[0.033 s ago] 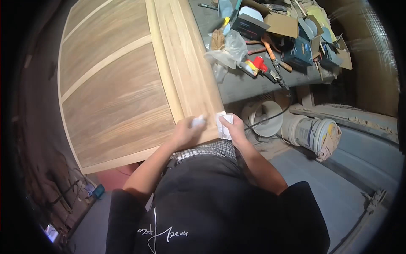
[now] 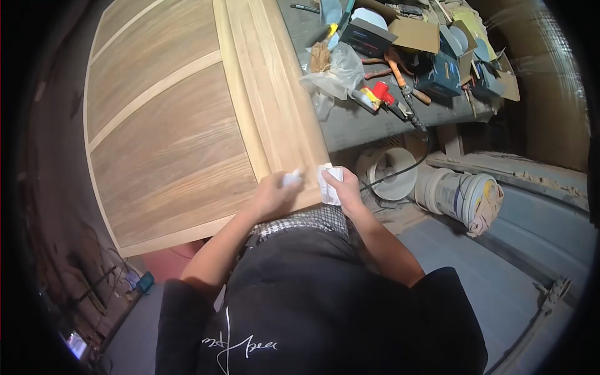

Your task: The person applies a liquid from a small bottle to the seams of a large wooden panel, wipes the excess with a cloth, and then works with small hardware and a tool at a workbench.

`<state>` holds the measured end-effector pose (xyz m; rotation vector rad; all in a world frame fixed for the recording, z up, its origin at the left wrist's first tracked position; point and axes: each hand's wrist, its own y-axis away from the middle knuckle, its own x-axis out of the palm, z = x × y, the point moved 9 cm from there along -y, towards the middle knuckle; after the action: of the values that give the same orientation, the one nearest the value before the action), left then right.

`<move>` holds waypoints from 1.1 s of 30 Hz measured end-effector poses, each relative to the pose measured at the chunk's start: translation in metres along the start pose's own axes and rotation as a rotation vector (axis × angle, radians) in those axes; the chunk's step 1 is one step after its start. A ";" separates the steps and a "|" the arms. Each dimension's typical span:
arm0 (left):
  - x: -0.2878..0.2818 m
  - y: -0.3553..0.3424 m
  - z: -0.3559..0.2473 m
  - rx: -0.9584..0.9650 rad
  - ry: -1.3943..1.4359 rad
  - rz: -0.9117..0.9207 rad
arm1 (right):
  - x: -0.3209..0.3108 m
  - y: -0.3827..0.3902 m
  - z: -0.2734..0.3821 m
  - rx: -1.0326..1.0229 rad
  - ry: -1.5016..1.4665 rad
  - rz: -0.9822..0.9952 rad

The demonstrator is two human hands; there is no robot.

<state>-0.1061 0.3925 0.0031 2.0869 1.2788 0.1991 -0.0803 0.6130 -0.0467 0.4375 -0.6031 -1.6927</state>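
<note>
A pale wooden panel with framed sections spreads in front of me. Over its near right part, my left hand is closed around a small white object, blurred and partly hidden by the fingers. My right hand pinches a white sheet like folded paper between thumb and fingers at the panel's right near corner. Part of that sheet lies against the panel's rounded edge strip. A short gap separates the two hands.
On the grey bench at the right lie a plastic bag, a hammer, a red and yellow tool and open boxes. Below are a white bucket, a second bucket on its side and a black hose.
</note>
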 end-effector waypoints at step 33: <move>0.001 -0.032 0.038 -0.213 0.069 0.030 | 0.003 0.003 0.000 0.034 0.016 0.030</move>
<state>-0.1116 0.3849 -0.0458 1.9322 1.2113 0.4061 -0.0789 0.6102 -0.0450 0.4636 -0.6243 -1.6515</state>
